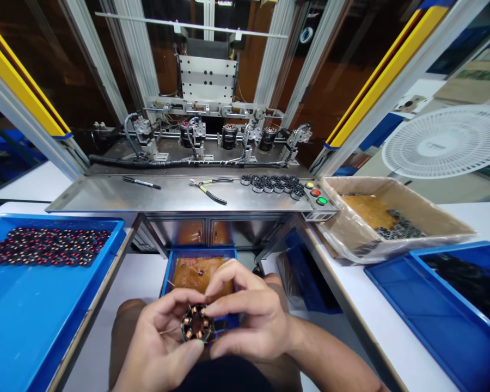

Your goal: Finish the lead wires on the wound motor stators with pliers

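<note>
A small round stator wound with copper coils (196,323) is gripped over the lap between the curled fingers of the left hand (161,340) and pinched at its upper edge by the thumb and forefinger of the right hand (249,316), just above a small blue bin lined with brown paper (196,272). Thin loose wire ends are seen at the left of the part. These could be snapped or a coil nicked if the pinch is tightened or the part is twisted, and a slackened grip could let it drop to the lap or bin.
</note>
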A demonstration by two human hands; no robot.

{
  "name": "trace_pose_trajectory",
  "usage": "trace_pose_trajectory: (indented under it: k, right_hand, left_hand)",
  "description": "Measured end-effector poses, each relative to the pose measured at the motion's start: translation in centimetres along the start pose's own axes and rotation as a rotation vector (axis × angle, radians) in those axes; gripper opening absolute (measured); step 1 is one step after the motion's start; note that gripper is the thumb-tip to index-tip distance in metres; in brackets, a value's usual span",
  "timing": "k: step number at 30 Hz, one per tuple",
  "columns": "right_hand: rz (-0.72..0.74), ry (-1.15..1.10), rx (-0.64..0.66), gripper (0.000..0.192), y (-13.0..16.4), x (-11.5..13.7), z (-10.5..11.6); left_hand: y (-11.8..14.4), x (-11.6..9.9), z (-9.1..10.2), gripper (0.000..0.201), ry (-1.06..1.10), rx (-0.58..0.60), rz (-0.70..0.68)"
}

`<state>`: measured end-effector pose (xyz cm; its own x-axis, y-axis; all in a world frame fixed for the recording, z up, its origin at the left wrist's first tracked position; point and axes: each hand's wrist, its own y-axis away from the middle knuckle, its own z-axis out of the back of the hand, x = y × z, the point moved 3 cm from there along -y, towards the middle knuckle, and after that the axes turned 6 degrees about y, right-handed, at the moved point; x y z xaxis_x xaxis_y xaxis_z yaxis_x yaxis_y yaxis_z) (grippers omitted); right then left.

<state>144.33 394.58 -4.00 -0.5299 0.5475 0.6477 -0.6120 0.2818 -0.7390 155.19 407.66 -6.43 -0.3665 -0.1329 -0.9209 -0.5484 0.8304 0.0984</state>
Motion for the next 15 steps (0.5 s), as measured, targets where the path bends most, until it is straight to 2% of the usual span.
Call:
trace_pose_trajectory:
  k: [3, 6, 8, 11, 13, 15]
  right_hand:
    - [0.070, -0.024, 0.098, 0.022, -1.0, 0.0, 0.1]
    - [0.121, 0.023, 0.109, 0.016, -1.3, 0.5, 0.0]
    - [0.138, 0.102, 0.051, 0.013, -1.0, 0.9, 0.0]
    - [0.199, 0.262, -0.112, 0.009, 0.2, 1.6, 0.1]
    - [0.258, 0.393, -0.190, 0.010, 1.1, 2.1, 0.1]
    - [0.299, 0.503, -0.225, 0.011, 1.7, 2.5, 0.0]
  left_hand:
    - [-0.4, 0.8, 0.4, 0.039, 0.036, 0.193, 0.090]
    - [-0.4, 1.1, 0.1, 0.041, 0.055, 0.261, 0.166]
    - [-0.2, 0.9, -0.3, 0.043, 0.103, 0.201, 0.203]
    - [0.2, 0.5, -1.0, 0.047, 0.199, 0.033, 0.231]
    - [0.4, 0.4, -1.3, 0.048, 0.207, -0.036, 0.198]
    - [0.3, 0.2, -1.4, 0.045, 0.159, -0.084, 0.094]
